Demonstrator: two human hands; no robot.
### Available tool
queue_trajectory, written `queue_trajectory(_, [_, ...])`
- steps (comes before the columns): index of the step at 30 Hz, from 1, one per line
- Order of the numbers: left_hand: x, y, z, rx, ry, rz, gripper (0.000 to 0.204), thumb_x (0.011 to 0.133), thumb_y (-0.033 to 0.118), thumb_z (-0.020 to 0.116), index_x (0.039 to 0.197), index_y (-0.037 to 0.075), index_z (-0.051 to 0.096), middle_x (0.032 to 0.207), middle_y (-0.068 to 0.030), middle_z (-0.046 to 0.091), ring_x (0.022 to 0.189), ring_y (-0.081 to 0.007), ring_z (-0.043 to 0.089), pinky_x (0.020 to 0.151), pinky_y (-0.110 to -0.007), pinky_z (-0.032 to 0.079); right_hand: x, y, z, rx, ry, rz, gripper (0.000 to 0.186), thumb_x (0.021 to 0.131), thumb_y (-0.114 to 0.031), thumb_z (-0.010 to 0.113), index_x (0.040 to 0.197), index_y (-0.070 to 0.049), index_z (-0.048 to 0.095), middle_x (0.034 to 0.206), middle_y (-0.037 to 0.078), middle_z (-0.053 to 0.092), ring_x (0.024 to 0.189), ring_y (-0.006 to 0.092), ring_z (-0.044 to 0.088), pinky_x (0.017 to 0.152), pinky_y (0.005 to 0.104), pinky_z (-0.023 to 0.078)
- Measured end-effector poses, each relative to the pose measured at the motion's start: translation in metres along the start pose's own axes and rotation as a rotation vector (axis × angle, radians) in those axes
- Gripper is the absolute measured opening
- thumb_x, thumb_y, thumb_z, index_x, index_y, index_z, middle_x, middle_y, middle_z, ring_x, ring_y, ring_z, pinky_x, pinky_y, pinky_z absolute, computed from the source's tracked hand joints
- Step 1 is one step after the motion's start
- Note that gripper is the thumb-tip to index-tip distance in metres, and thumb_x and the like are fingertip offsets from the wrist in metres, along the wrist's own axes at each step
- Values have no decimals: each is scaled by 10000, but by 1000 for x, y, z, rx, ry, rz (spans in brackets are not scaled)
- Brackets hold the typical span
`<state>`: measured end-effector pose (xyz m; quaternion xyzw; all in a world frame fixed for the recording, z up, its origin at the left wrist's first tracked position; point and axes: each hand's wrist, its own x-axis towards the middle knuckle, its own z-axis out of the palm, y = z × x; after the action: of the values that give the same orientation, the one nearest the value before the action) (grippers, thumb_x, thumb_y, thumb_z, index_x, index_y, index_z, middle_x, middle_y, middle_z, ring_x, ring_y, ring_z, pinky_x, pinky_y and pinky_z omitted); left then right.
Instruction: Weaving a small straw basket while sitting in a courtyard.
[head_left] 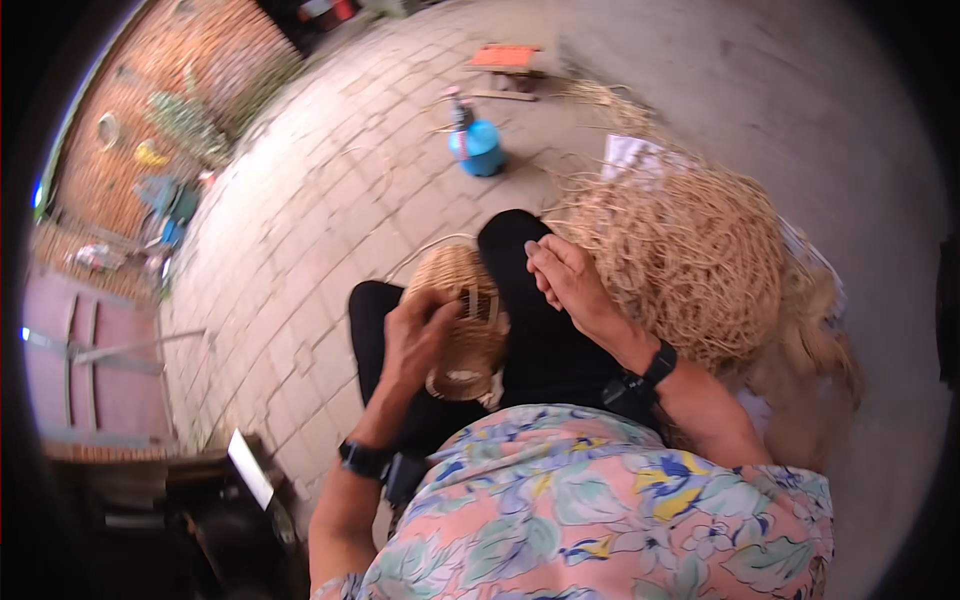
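a woven basket (472, 345) sits under the left fingers (428, 304); whether they clamp it, i cannot tell. the right fingers (549, 266) curl together, a straw heap (690, 260) to their right.

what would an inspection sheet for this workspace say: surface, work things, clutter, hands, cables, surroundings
Surface: pale paved floor, smoother grey floor at the right.
Work things: woven basket between the legs; tangled heap of tan strands to the right.
Clutter: blue spray bottle and small orange-topped stool ahead on the paving.
Hands: left hand at the basket's left side, firm grip not certain; right hand above the right knee, fingers curled, any strand held too small to tell.
Cables: nothing seen.
Surroundings: brick wall and green plant at upper left.
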<state>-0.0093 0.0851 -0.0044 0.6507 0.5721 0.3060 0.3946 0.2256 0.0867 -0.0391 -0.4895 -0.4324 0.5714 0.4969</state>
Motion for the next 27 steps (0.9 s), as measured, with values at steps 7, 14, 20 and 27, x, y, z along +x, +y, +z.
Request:
queue_trajectory(7, [-4, 12, -6, -124, -96, -38, 107, 885, 119, 626, 856, 18, 606, 714, 37, 546, 654, -44, 480, 579, -213, 385, -2, 117, -160, -292, 250, 354, 321, 877, -279, 572, 690, -19, 541, 600, 37, 519, 554, 141, 506, 491, 318, 401])
queue_trajectory(14, [-2, 17, -4, -132, -92, -76, 141, 905, 165, 627, 856, 36, 600, 725, 44, 546, 653, -36, 458, 586, -203, 357, -20, 218, -253, -229, 530, 584, 279, 933, -252, 551, 750, -41, 556, 662, 47, 539, 571, 155, 498, 511, 325, 403])
queue_trajectory(20, [-1, 17, -3, -88, -85, -87, 150, 909, 181, 633, 863, 43, 594, 736, 39, 561, 663, -32, 462, 602, -198, 348, 24, 268, -211, -839, 511, 290, 195, 884, -151, 545, 794, 22, 537, 729, 151, 588, 559, 320, 542, 519, 447, 452])
queue_trajectory(27, [-1, 16, -5, -121, -96, -83, 142, 930, 175, 614, 860, 58, 574, 731, 38, 558, 657, -31, 455, 594, -201, 342, 35, 275, -176, -502, 384, 754, 235, 874, -134, 557, 967, 65, 643, 876, 232, 674, 722, 349, 688, 591, 446, 552])
